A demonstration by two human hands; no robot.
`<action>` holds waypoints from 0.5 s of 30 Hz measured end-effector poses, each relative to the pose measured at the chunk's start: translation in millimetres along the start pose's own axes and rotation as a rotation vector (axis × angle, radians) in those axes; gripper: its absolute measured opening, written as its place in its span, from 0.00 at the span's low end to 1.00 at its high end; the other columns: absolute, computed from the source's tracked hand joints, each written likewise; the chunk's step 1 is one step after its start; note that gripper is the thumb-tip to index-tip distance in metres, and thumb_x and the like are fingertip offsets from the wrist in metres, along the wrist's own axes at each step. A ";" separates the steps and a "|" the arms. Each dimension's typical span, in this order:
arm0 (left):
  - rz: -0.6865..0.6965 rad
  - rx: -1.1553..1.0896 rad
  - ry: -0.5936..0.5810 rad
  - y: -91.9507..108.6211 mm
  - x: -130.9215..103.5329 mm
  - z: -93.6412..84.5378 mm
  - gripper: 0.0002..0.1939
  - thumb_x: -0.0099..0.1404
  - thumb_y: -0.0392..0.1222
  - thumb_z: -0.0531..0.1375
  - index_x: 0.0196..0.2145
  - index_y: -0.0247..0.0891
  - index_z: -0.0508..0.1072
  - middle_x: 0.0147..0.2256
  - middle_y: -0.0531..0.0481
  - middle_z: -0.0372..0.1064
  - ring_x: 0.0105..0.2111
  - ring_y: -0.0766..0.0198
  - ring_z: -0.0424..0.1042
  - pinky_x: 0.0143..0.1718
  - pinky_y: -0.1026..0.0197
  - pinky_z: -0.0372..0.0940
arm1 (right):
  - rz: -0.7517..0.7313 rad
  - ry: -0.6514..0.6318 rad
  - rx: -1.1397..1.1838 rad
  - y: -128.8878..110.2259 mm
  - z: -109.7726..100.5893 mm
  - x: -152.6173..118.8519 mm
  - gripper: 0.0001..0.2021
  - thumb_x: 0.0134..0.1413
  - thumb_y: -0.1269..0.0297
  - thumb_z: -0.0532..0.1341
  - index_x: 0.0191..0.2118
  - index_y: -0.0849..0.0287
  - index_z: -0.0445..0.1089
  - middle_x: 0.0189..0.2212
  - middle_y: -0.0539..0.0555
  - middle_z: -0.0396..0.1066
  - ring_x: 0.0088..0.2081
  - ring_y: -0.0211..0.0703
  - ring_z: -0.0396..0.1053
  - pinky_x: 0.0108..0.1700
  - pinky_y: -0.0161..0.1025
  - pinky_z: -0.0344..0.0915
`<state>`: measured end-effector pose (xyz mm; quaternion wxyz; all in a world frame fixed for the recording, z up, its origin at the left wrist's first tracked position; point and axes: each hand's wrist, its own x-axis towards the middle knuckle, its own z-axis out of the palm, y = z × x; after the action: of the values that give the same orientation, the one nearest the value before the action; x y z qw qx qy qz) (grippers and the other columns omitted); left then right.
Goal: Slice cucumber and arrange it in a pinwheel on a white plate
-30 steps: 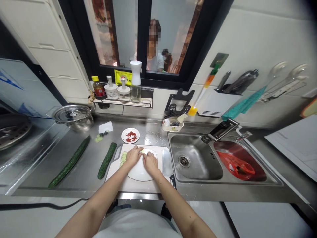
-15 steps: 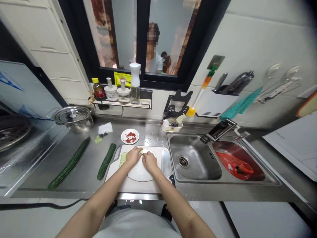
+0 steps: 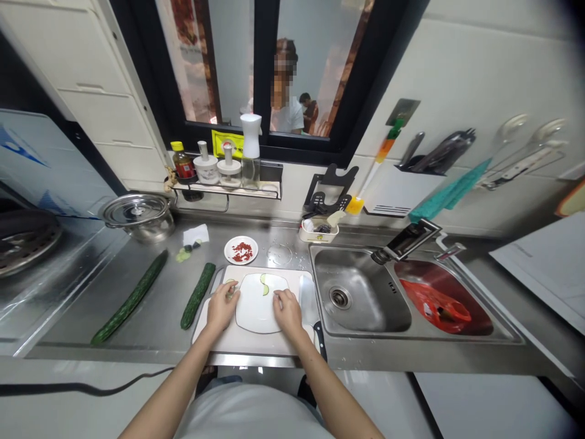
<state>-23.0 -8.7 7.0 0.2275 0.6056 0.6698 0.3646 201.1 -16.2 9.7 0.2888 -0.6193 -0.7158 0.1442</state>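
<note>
A white square plate (image 3: 261, 314) lies on the light cutting board (image 3: 274, 346), with two curved cucumber slices (image 3: 265, 285) near its far edge. At the plate's left side, my left hand (image 3: 222, 308) has its fingers curled around cucumber slices on the board; most of these are hidden under it. My right hand (image 3: 289, 312) is at the plate's right edge, its fingertips pinched together; whatever they may hold is too small to make out. Right of it a knife (image 3: 309, 299) with a black handle lies along the board's edge.
Left of the board lie a short cucumber (image 3: 198, 296) and a long cucumber (image 3: 132, 297). Behind stands a small dish (image 3: 229, 256) with chopped red pieces. The sink (image 3: 365, 299) is on the right, with a red bag (image 3: 434, 308) in its second basin. A lidded pot (image 3: 146, 225) stands back left.
Both hands have moved apart from the plate's far middle, the left toward the board's slices, the right to the plate's right edge. Two slices now show on the plate.
</note>
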 end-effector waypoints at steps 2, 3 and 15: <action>-0.051 0.026 0.004 -11.1 -11.6 -12.8 0.19 0.61 0.48 0.55 0.46 0.38 0.73 0.39 0.46 0.71 0.35 0.60 0.70 0.38 0.60 0.64 | -0.010 0.027 0.028 1.1 -1.4 -7.2 0.14 0.61 0.66 0.50 0.42 0.58 0.72 0.35 0.55 0.71 0.39 0.42 0.67 0.43 0.36 0.60; -0.084 0.048 0.007 -16.3 -17.5 -18.6 0.19 0.61 0.49 0.55 0.46 0.39 0.73 0.37 0.47 0.71 0.32 0.61 0.70 0.36 0.60 0.64 | -0.017 0.036 0.034 1.1 -2.1 -10.3 0.14 0.61 0.66 0.50 0.42 0.59 0.72 0.34 0.55 0.70 0.39 0.42 0.67 0.43 0.36 0.61; -0.227 0.347 -0.119 -38.4 -68.5 -37.7 0.20 0.58 0.58 0.55 0.38 0.39 0.72 0.37 0.47 0.72 0.36 0.57 0.71 0.37 0.59 0.61 | -0.121 0.061 0.002 -4.8 6.8 -27.6 0.13 0.62 0.66 0.50 0.38 0.56 0.72 0.30 0.54 0.69 0.36 0.42 0.65 0.40 0.37 0.60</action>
<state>-64.7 -83.7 -8.0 0.1984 0.5769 0.7718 0.1793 195.0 -42.9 0.6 0.3193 -0.5785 -0.7428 0.1083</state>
